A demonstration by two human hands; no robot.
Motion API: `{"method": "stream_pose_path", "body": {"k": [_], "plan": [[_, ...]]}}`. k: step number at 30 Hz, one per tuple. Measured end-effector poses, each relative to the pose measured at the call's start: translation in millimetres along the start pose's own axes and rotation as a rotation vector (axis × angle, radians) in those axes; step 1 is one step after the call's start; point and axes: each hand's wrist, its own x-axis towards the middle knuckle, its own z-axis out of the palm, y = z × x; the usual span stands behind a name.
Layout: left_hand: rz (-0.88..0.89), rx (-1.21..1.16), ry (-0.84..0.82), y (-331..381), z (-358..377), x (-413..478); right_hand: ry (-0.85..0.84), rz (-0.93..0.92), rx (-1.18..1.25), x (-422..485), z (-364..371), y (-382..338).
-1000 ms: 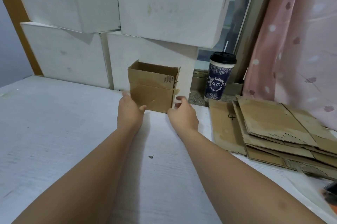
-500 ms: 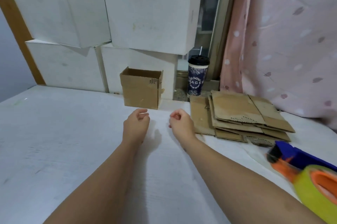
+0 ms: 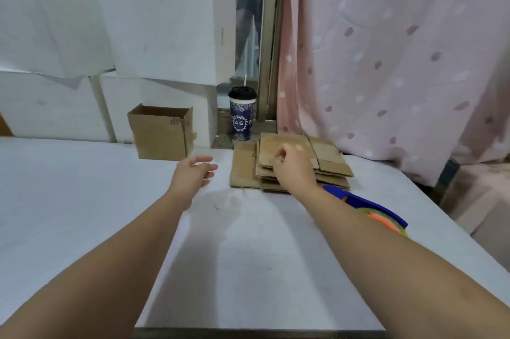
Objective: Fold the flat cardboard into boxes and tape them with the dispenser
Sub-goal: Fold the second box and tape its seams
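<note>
Centre right: right hand (image 3: pixel 295 170) over stack of flat brown cardboard sheets (image 3: pixel 329 153), fingers loosely curled; whether it grips top sheet, cannot tell. Left hand (image 3: pixel 193 173) hovers above white table (image 3: pixel 82 200), fingers relaxed, empty. Folded brown cardboard box (image 3: pixel 161 135) stands left of centre. Blue tape dispenser with orange-green roll (image 3: pixel 368 206) lies lower right of stack. Likely step: taking next sheet. Next move calls for pinching top sheet alone.
</note>
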Motion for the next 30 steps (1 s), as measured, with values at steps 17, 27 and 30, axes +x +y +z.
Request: {"method": "stream_pose_path", "body": {"k": [17,27,30], "plan": [[-0.132,0.024,-0.14,19,125,18,0.015,0.52,0.143,42,-63,107],[-0.147,-0.18,0.063,27,131,21,0.212,0.444,0.446,42,-70,96],[-0.088,-0.203,-0.015,40,108,17,0.166,0.532,0.712,45,-83,84]]}}
